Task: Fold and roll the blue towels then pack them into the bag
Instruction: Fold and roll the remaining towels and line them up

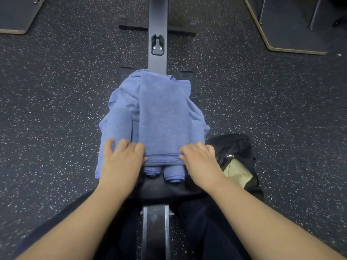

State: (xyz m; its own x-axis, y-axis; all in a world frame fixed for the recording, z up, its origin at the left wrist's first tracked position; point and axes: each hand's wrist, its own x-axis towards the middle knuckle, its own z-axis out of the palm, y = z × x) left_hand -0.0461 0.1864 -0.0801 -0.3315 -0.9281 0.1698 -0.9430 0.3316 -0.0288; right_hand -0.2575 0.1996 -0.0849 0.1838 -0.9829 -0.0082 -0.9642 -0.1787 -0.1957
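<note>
A blue towel [163,117], folded into a long strip, lies lengthwise on top of a loose pile of blue towels [120,109] on a black padded seat [165,186]. My left hand [122,162] and my right hand [201,160] pinch the strip's near hem at its two corners, fingers curled over the edge. Two rolled blue towels [169,172] lie just below that hem, between my hands. A black bag [236,147] stands open on the floor to the right of the seat, with a yellowish lining [237,172] showing inside.
The seat rides on a long metal rail [157,30] running away from me, with footrests [185,74] on both sides. Speckled rubber floor [56,91] surrounds it. Dark platforms [293,25] with pale edges lie at the far left and far right. My legs straddle the rail.
</note>
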